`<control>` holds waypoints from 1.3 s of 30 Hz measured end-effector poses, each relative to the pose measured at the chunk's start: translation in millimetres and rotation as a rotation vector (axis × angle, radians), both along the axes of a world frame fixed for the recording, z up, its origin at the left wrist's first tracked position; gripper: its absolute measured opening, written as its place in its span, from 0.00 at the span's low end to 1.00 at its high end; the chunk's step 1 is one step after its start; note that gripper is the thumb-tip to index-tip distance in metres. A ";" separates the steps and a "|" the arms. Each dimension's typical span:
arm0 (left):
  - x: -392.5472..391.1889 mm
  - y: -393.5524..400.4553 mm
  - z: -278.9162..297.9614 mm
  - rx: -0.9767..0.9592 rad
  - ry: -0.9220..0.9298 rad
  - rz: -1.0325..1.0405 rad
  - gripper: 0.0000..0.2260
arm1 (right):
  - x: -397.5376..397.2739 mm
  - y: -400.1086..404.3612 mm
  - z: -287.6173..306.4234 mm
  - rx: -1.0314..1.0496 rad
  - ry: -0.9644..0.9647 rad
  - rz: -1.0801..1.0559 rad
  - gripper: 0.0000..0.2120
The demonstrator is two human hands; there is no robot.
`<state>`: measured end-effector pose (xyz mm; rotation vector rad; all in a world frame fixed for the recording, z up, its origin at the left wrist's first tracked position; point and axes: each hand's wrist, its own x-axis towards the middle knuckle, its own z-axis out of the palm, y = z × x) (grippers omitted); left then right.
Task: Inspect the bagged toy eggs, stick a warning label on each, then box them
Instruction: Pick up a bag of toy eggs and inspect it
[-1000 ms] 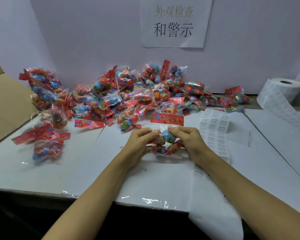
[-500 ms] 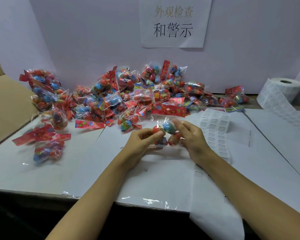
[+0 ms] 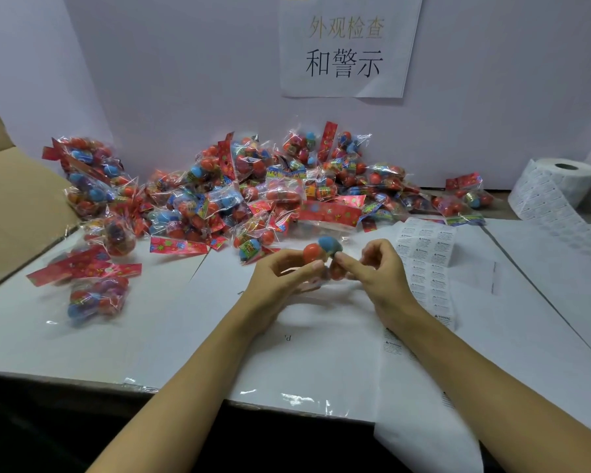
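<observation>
Fingers [image 3: 316, 266] of the left hand [image 3: 280, 281] curl and pinch a clear bag of toy eggs [image 3: 323, 256] from its left side; fingers of the right hand [image 3: 379, 273] curl in and pinch the same bag from the right. Bag held just above the counter [image 3: 151, 336], front centre, between both hands. Inside it: an orange egg and a blue egg on top, more reddish ones lower down, partly hidden by fingers, count unclear.

Big pile of bagged eggs [image 3: 253, 189] along the back of the counter against the wall, each clear bag with red, orange and blue eggs and a red printed header card. One separate bag [image 3: 96, 298] lies front left, blurred.

Open cardboard box [image 3: 11, 206] at left edge; contents not visible. Warning label strip [image 3: 427, 264] just right of the right hand, running from the label roll [image 3: 560, 186] at far right.
</observation>
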<state>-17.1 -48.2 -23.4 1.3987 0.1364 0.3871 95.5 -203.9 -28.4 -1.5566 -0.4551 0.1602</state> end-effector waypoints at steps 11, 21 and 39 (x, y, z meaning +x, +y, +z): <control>0.5 1.0 2.5 -0.004 -0.030 0.063 0.09 | -7.5 -0.1 9.4 0.197 0.152 0.287 0.13; 5.2 4.4 -3.3 0.044 0.044 0.187 0.04 | -8.3 -1.0 13.0 0.209 0.220 0.304 0.09; -0.1 2.7 1.9 -0.024 -0.061 0.003 0.17 | -9.9 -3.0 12.9 0.049 -0.091 0.195 0.15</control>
